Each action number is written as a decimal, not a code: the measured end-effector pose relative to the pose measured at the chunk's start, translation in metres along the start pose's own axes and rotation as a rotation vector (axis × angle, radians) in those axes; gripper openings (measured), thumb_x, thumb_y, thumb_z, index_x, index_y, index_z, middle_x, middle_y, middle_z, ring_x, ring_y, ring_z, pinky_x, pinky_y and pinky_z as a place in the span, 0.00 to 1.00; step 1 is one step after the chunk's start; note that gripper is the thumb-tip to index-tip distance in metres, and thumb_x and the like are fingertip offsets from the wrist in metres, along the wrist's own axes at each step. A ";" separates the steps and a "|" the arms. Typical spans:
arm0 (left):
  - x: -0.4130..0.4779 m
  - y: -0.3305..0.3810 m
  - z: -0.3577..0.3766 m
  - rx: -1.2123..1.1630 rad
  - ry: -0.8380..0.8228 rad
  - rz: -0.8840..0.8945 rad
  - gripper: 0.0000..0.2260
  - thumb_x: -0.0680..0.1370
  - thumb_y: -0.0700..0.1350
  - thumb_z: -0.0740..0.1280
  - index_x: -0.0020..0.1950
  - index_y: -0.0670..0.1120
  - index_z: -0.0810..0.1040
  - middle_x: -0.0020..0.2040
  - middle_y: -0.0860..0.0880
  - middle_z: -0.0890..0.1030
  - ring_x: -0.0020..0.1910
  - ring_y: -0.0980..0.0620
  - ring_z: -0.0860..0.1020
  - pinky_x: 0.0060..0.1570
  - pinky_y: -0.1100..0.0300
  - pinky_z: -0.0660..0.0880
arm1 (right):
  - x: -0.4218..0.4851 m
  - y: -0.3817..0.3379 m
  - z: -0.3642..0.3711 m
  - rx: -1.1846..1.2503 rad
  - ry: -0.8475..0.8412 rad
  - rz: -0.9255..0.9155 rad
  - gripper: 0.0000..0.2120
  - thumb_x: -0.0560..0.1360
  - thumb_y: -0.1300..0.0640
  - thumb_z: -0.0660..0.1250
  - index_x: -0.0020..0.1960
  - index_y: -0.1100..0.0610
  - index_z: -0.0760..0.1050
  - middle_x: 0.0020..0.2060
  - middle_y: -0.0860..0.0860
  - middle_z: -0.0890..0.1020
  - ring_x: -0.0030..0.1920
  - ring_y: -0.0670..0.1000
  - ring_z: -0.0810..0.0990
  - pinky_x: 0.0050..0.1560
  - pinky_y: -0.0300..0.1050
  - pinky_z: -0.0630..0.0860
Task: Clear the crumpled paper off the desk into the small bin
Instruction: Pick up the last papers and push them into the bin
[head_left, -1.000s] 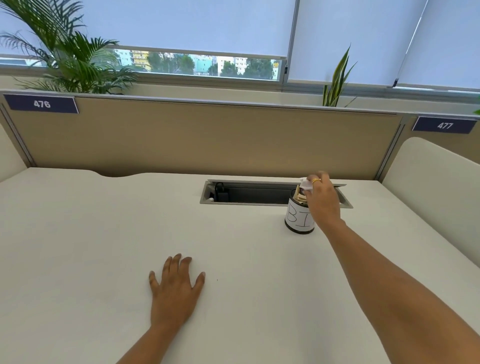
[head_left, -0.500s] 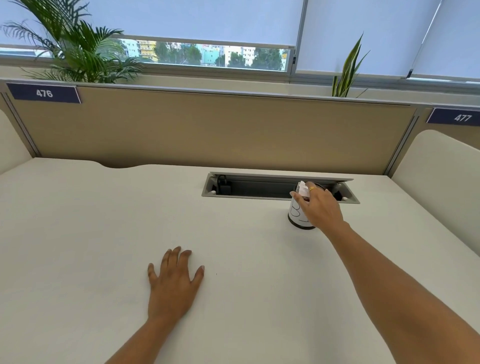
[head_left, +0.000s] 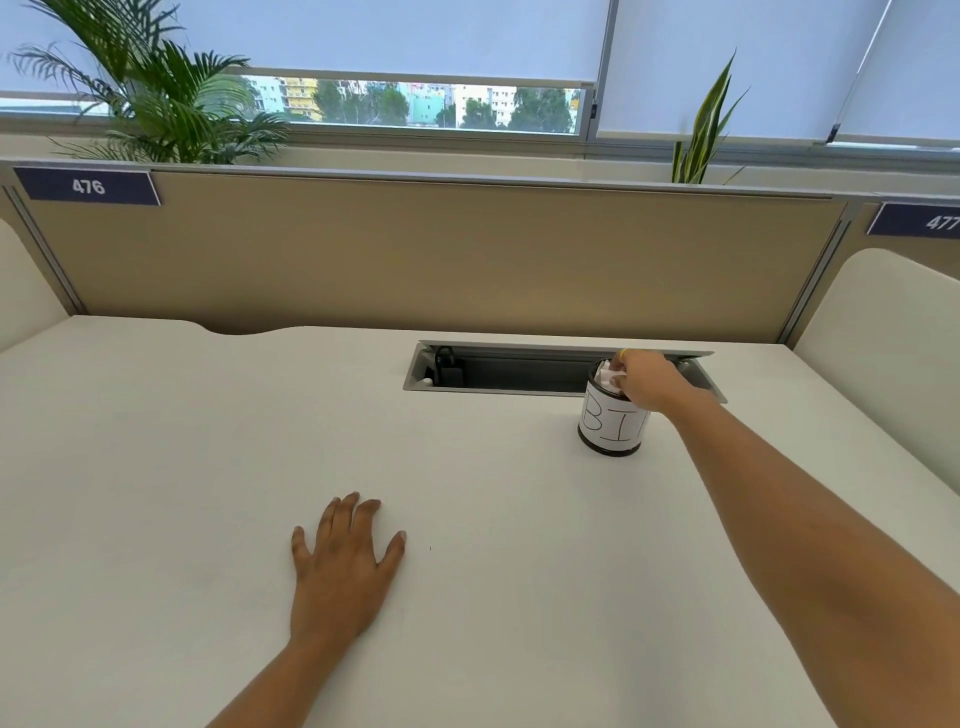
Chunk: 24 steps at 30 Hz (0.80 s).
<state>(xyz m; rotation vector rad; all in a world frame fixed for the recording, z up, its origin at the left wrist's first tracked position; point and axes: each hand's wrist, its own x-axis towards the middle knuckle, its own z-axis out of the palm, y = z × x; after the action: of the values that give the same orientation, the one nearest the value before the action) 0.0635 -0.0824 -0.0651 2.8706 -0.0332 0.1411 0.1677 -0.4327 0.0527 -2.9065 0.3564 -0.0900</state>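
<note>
A pale bench (head_left: 156, 467) ran up to a tan partition (head_left: 415, 249) under a shaded window (head_left: 415, 106), with a palm (head_left: 171, 104) and a spiky plant (head_left: 701, 135) behind it. The small bin (head_left: 613, 428), lettered in marker, stood just in front of the open cable recess (head_left: 519, 371). Your right hand (head_left: 647, 382) reached over its rim, fingers curled down on the crumpled paper (head_left: 607, 375) in the bin's mouth, apparently to seat it inside before letting go. Your left hand (head_left: 343, 566) lay flat on the bench, fingers spread, holding nothing, likely bracing your lean.
</note>
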 end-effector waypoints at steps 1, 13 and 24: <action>0.001 -0.001 0.001 -0.008 -0.003 0.002 0.23 0.78 0.61 0.50 0.71 0.53 0.61 0.75 0.53 0.60 0.76 0.54 0.54 0.74 0.44 0.51 | 0.002 -0.001 0.000 -0.019 0.012 0.004 0.14 0.78 0.59 0.59 0.63 0.60 0.71 0.59 0.63 0.77 0.58 0.62 0.75 0.57 0.51 0.72; 0.001 0.000 0.003 -0.012 0.034 -0.008 0.40 0.64 0.65 0.32 0.71 0.54 0.61 0.75 0.54 0.60 0.76 0.55 0.54 0.74 0.45 0.50 | 0.020 -0.010 0.005 -0.097 -0.079 0.083 0.13 0.78 0.57 0.60 0.56 0.64 0.74 0.55 0.62 0.79 0.55 0.61 0.77 0.49 0.49 0.73; 0.001 0.000 0.003 -0.031 0.059 -0.006 0.47 0.62 0.71 0.26 0.71 0.53 0.62 0.75 0.54 0.61 0.76 0.55 0.55 0.74 0.45 0.51 | 0.016 -0.010 0.007 -0.034 0.103 0.072 0.12 0.75 0.57 0.64 0.54 0.64 0.76 0.52 0.62 0.80 0.53 0.62 0.78 0.46 0.47 0.73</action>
<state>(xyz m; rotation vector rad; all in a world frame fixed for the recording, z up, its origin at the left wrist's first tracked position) 0.0649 -0.0828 -0.0675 2.8334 -0.0152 0.2213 0.1859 -0.4261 0.0487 -2.9255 0.4839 -0.2244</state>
